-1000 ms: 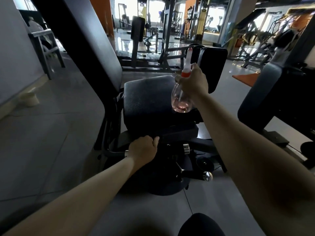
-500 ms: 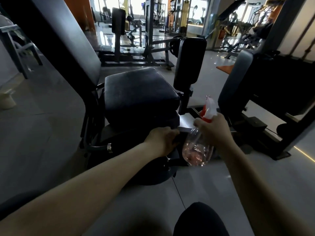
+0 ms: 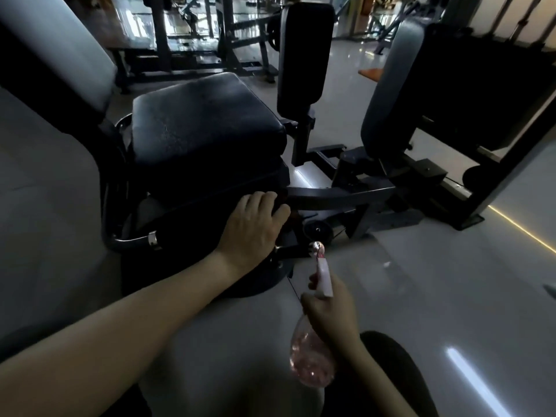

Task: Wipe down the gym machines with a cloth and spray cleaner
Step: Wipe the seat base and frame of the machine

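Below the seat (image 3: 204, 121) now, spray bottle (image 3: 311, 365)

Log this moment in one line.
left hand: rests below seat front | right hand: grips spray bottle | cloth: not visible

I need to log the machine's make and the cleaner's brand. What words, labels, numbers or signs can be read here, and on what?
No text can be read in this view.
The clear spray bottle in the right hand: pink liquid, no label shows.
The black seat pad and upright pad: no lettering shows.
The background machines: too dark and blurred to tell.
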`<action>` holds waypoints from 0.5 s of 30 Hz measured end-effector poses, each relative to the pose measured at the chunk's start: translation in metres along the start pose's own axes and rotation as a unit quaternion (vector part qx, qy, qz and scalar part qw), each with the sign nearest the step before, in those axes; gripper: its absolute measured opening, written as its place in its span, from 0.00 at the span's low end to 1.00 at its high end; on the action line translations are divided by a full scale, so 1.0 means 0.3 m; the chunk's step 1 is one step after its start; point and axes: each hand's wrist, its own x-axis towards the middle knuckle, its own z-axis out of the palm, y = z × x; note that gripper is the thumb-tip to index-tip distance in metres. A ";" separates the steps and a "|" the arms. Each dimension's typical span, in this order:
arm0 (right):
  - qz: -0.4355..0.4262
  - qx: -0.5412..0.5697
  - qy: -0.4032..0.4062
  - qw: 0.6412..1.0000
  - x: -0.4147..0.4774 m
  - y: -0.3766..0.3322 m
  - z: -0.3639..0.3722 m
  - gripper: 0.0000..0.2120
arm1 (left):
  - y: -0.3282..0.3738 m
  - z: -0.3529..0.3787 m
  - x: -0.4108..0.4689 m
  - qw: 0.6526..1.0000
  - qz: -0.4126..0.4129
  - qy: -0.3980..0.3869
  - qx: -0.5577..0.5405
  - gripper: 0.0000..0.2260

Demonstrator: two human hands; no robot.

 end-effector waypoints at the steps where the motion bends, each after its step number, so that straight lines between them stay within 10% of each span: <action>1: 0.020 0.015 0.002 1.000 0.002 0.016 0.007 0.06 | -0.011 0.018 -0.018 0.999 0.032 0.005 0.015 0.07; 15: 0.022 -0.011 0.013 1.000 0.023 0.067 0.054 0.09 | -0.052 -0.003 0.005 0.997 0.058 -0.034 -0.033 0.13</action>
